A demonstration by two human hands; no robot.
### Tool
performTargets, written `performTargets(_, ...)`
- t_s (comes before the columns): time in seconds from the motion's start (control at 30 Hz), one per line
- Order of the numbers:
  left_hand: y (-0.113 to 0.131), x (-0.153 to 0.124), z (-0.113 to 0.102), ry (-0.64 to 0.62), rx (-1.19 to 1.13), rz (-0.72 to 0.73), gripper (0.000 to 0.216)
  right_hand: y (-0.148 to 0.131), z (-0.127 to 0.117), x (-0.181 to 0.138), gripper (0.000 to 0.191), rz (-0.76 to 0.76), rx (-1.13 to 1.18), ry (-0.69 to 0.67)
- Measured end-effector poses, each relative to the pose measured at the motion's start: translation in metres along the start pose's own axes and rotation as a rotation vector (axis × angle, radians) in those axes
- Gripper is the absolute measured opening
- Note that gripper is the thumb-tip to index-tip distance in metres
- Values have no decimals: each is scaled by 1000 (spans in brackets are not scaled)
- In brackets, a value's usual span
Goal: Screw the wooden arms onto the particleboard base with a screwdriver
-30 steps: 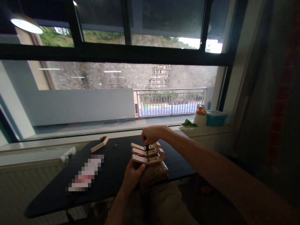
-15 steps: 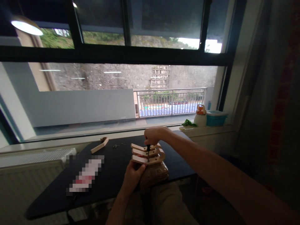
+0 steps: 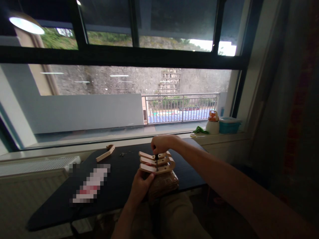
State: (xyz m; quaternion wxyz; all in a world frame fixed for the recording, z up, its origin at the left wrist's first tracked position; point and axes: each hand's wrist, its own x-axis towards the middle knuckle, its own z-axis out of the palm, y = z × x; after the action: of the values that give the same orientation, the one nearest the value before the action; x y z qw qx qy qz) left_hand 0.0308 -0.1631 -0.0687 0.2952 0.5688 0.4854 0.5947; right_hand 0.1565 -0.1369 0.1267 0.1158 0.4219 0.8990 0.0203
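Note:
In my right hand (image 3: 161, 144) is a screwdriver (image 3: 157, 162), gripped by its dark handle and pointing straight down. Its tip meets the nearest strip of a wooden rack (image 3: 166, 168) made of three curved, hook-ended strips with dark holes. My left hand (image 3: 142, 182) grips the near left end of that rack, thumb on the front edge and the other fingers partly hidden beneath. Under the rack lies a brown packet in clear wrapping (image 3: 164, 185), at the table's front edge.
On the black table (image 3: 119, 186) a separate curved wooden strip (image 3: 106, 154) lies back left, near several small screws (image 3: 122, 154). A blurred-out pale item (image 3: 92, 186) is at left. The windowsill holds a white bottle (image 3: 212, 125) and a teal box (image 3: 229, 125). A radiator (image 3: 32, 186) stands left.
My right hand has shifted very slightly left and its grip on the screwdriver handle has turned a little. The rack and my left hand stay in place.

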Motion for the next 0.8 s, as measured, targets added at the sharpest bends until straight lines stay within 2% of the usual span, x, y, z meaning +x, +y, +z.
performTargets(0.2,-1,0,0,-1,2,-14,36,0,2,1,35,35,-31,14)
performTargets(0.33,-1,1,0,-12,6,-26,37,-1,-5,1,34,3,-19,-42)
performTargets(0.53,0,0,1,-11,6,-29,36,-10,-12,-4,37,-46,-43,-33)
performTargets(0.8,-2,1,0,-20,6,-23,37,-2,-2,0,33,-21,-68,0)
